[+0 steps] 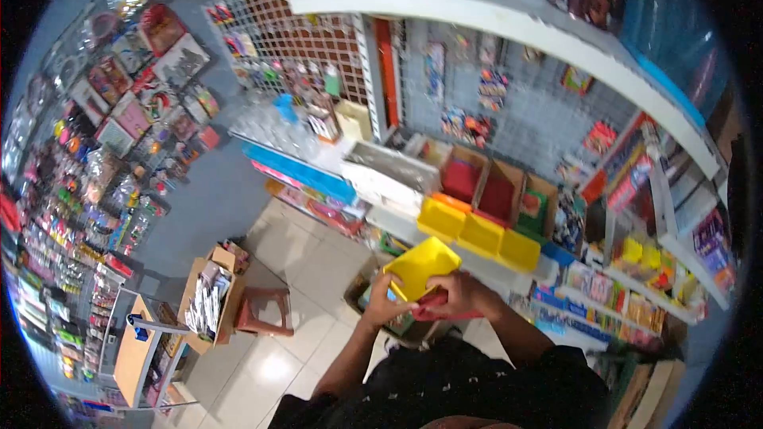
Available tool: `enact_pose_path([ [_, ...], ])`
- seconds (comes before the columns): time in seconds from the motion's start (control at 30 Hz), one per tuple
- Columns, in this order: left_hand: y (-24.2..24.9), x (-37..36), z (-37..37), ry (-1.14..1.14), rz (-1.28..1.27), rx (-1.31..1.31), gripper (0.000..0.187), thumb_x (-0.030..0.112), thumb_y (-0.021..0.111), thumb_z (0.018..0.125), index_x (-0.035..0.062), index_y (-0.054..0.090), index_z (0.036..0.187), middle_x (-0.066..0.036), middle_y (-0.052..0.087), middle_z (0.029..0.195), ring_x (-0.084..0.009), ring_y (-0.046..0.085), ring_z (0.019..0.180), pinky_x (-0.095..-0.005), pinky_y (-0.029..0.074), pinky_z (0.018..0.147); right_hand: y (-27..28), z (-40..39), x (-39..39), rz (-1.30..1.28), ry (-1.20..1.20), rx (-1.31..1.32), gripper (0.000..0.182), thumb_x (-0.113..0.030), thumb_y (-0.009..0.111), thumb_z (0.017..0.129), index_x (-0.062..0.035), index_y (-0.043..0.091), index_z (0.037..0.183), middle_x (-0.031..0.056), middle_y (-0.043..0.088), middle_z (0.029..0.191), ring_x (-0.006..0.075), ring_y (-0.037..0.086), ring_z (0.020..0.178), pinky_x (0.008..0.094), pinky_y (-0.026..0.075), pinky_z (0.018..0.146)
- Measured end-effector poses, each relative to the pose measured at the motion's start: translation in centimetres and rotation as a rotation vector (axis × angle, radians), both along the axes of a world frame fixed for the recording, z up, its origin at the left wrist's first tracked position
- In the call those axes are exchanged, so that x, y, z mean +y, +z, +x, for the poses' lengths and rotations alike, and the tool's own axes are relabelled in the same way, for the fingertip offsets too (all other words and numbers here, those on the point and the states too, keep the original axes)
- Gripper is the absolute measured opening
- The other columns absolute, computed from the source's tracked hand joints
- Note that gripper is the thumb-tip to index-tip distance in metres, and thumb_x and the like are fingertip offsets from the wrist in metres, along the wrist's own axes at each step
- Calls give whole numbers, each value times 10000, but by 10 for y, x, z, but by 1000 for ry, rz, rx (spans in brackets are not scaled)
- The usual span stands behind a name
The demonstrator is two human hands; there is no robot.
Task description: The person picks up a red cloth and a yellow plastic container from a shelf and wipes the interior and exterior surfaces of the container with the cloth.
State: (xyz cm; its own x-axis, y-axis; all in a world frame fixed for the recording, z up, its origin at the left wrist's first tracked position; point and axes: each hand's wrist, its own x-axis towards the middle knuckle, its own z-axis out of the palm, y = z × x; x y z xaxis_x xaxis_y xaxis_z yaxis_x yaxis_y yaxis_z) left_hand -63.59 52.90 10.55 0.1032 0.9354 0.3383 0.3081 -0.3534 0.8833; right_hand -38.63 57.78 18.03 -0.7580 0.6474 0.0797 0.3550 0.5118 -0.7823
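Observation:
A yellow plastic bin [420, 264] is held up in front of my body, its inside facing me. My left hand [383, 300] is closed on its left corner, thumb at the edge. On the near right corner, my right hand [459, 294] grips the same bin. Something red [433, 307] shows just below the bin by my right hand; I cannot make out what it is. Beneath my hands a cardboard box [355, 292] stands on the floor, partly hidden. Beyond the bin, several similar yellow bins [480, 235] sit in a row along the shelf front.
Cardboard boxes with red contents [462, 177] stand behind the yellow bins, beside a white container [389, 171]. A red stool [264, 310] and a carton of packets [208, 302] are on the tiled floor to the left. Hanging goods line the left wall. A white shelf [509, 1] overhangs.

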Motion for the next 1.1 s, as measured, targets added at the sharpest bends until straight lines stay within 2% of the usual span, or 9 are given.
enact_pose_path([
  [0.13, -28, -2, -38, 18, -48, -269, 564, 238, 993, 601, 82, 537, 893, -61, 640, 1012, -187, 621, 949, -338, 491, 820, 0, -48, 15, 97, 156, 169, 483, -326, 877, 742, -46, 659, 1069, 157, 715, 999, 274, 717, 916, 369, 556, 820],
  [0.3, -2, -14, -57, -4, -146, -625, 427, 13, 879, 732, 78, 515, 945, -61, 653, 1061, -164, 631, 1028, -327, 518, 898, 3, -83, -1, -329, -41, 335, 545, -151, 821, 828, -28, 592, 1306, 133, 697, 1175, 203, 686, 1046, 339, 547, 900],
  [0.4, -15, -13, -65, 167, -125, -885, 309, -52, 759, 824, 78, 501, 935, -87, 666, 1034, -187, 668, 948, -331, 564, 813, 5, -84, 8, -189, -56, 515, 528, -79, 771, 864, 6, 573, 1346, 101, 667, 1250, 175, 676, 1048, 319, 544, 915],
  [0.47, -6, -16, -71, 345, -126, -1027, 282, -45, 732, 844, 86, 495, 924, -93, 670, 1002, -186, 683, 877, -312, 577, 737, 8, -62, 21, -500, -247, 488, 400, -155, 760, 874, 4, 673, 1230, 43, 713, 1089, 129, 653, 1009, 324, 534, 907],
  [0.63, -7, -2, -74, 418, -111, -883, 347, 94, 750, 865, 130, 433, 1001, -66, 599, 1011, -216, 674, 906, -368, 605, 758, 55, -32, 60, -137, -670, 787, 232, -264, 703, 936, -44, 724, 1007, 13, 717, 923, 131, 658, 843, 327, 528, 770],
  [0.73, 48, 10, -22, 385, -34, -910, 349, 30, 729, 870, 119, 428, 1022, -45, 551, 959, -147, 597, 846, -277, 519, 711, 70, -46, 51, -178, -335, 599, 247, -262, 686, 934, -49, 707, 1058, 55, 698, 941, 191, 654, 858, 367, 498, 753],
  [0.8, 46, 26, 5, 334, -8, -920, 381, 84, 735, 880, 112, 420, 1091, -45, 512, 1053, -148, 538, 972, -288, 479, 834, 72, -75, 34, 562, -251, 469, 297, -287, 696, 904, -56, 690, 1091, 96, 651, 955, 284, 619, 895, 428, 456, 798],
  [1.0, 70, 30, 29, 362, 39, -850, 353, 140, 727, 889, 90, 444, 1094, -14, 505, 987, -127, 509, 933, -281, 448, 846, 91, -73, -1, 790, -162, 126, 464, -484, 715, 831, -102, 696, 1093, 75, 594, 1013, 306, 543, 984, 490, 364, 834],
  [1.1, 54, 20, 35, 414, -27, -817, 301, 152, 695, 913, 83, 447, 1068, -10, 491, 949, -118, 495, 892, -276, 442, 808, 98, -59, 28, 769, -243, 157, 462, -484, 755, 770, -168, 699, 1103, 113, 534, 1242, 385, 477, 1147, 579, 341, 930],
])
